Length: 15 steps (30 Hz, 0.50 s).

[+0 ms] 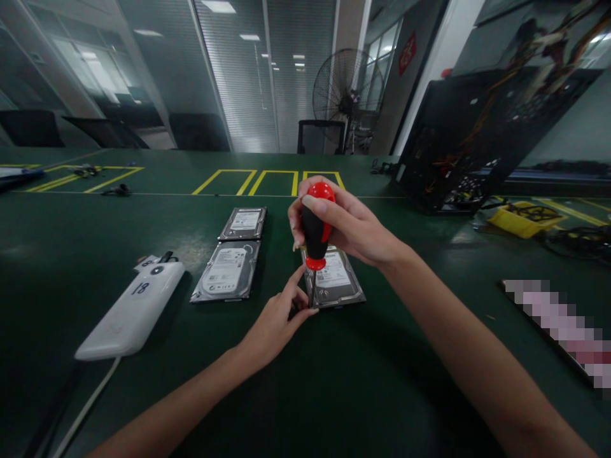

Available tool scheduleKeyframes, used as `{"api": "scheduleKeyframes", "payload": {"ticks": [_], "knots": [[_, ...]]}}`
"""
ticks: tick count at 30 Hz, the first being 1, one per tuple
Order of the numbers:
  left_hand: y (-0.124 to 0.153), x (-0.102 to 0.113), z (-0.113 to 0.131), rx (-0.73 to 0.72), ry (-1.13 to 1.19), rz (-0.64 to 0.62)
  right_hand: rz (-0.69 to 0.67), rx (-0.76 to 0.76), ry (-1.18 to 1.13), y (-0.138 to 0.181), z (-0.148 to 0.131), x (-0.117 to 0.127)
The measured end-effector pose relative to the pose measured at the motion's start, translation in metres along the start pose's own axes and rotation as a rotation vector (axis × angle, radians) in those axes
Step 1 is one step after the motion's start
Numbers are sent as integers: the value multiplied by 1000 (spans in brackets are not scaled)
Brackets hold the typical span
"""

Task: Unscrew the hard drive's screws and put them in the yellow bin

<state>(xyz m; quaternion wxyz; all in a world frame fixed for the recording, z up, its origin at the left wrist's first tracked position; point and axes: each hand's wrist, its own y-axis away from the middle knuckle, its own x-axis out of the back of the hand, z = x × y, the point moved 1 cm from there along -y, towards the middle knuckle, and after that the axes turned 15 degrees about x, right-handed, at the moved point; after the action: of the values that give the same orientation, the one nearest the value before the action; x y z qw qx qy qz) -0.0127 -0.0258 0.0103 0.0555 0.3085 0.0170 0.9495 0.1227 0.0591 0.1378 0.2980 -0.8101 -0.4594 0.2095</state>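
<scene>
My right hand (365, 232) is wrapped around the handle of a red and black screwdriver (315, 232), which it holds nearly upright. The shaft points down to the near left corner of a hard drive (344, 289) lying label up on the table. At that same corner my left hand (277, 321) grips the drive, its index finger along the left side and its thumb by the near edge, close to the screwdriver tip. What the tip touches is too small to make out. To the left lie two more hard drives, a nearer one (226, 270) and a farther one (244, 222), end to end.
A white power bank-like device (131, 312) marked 18, with a cable, lies on the green table (191, 375) at left. At right stand an open black computer case (449, 140), a yellow tray (525, 219) and a blurred flat object (558, 324). Yellow tape outlines (274, 172) mark the far side.
</scene>
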Motion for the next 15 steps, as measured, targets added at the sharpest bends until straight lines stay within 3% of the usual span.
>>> {"api": "scheduleKeyframes", "payload": {"ticks": [15], "knots": [[-2, 1, -1, 7, -48, 24, 39, 1, 11, 0, 1, 0]]}}
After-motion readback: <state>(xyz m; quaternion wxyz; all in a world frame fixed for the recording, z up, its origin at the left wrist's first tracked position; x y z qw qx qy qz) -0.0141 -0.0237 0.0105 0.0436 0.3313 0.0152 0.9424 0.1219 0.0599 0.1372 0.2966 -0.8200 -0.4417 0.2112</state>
